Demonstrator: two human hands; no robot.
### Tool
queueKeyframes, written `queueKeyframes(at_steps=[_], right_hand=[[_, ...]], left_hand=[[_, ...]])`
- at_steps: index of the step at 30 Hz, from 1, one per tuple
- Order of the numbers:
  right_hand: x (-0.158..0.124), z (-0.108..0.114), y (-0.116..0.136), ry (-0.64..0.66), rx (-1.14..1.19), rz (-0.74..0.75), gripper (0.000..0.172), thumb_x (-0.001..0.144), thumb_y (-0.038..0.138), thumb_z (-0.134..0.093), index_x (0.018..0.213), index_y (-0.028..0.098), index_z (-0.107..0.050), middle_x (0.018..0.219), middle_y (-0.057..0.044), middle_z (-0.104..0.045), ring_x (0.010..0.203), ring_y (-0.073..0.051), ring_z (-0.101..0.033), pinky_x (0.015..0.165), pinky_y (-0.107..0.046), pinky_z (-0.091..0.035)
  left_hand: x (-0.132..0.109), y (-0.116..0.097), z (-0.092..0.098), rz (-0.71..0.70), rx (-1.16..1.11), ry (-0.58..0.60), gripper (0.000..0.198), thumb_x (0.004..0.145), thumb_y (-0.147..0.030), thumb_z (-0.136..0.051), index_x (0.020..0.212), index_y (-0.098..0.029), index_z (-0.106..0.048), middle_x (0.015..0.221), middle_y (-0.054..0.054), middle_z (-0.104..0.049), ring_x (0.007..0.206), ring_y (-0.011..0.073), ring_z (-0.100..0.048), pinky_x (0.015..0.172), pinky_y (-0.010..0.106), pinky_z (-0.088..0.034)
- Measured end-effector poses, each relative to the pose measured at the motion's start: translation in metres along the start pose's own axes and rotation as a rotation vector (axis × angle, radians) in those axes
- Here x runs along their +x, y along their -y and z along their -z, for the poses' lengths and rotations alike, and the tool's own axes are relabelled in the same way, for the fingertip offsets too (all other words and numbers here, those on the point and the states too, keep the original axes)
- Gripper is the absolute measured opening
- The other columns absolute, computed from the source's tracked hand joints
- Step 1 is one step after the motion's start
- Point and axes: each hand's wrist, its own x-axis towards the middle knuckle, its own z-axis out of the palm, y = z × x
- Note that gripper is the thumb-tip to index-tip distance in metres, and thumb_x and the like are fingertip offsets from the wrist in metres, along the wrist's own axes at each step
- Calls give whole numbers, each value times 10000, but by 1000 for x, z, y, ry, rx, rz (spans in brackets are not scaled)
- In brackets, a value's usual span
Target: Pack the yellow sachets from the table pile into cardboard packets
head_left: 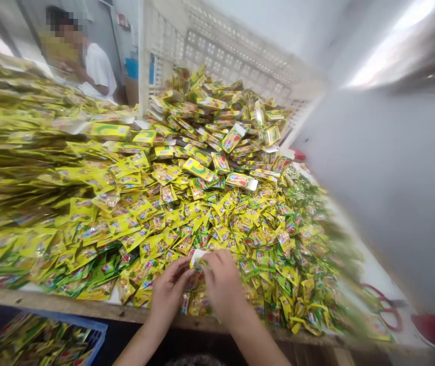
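At lower left, a blue crate [101, 333] holds packets. At lower centre, the left hand [171, 285] and right hand [222, 279] each pinch a small carton [197, 257] above the tabletop [68, 304], its white flap showing; this one seems unfinished. Loose sachets [152, 245] in quantity, across mid-frame, appear left to handle. Beyond, yellow boxes [198, 169], several with open-looking flaps, spill from a white basket [236, 56] at upper centre.

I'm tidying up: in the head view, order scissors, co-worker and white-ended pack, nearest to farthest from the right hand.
1. White-ended pack: between left hand and right hand.
2. Red-handled scissors: off to the right.
3. Co-worker in white: upper left, beyond the heap.
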Motion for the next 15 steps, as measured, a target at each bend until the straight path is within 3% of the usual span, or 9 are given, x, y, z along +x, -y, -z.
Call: queueKeyframes(at_steps=[3,8,11,15], right_hand=[[9,15,10,145,-116,-21,193,833,69,-546,950,203,-622,932,-58,-576,922,-213,-510,775,-312,-417],[18,29,17,360,-111,72,176,779,120,-635,926,216,-625,941,-40,-608,937,-204,-540,805,-288,-407],[18,29,21,398,-150,56,255,779,102,-611,1014,200,-602,931,-49,-632,916,-209,-561,804,-294,-409],[16,28,23,383,-172,58,185,811,85,-576,968,175,-614,969,-80,-626,942,-216,-552,824,-305,-415]], left_hand=[[-5,5,0,2,58,-5,351,832,-346,-641,1152,-203,-611,1139,86,-686,1065,253,-640,927,383,-521],[-11,3,3,-71,179,136,462,784,-307,-696,1230,-227,-606,1221,75,-664,1143,268,-594,988,379,-465],[-11,0,3,-80,205,189,387,790,-308,-691,1165,-216,-664,1094,63,-714,1044,265,-630,924,350,-487],[-7,-1,4,-41,141,166,303,792,-317,-689,1068,-191,-705,847,24,-713,841,216,-641,776,290,-509]])
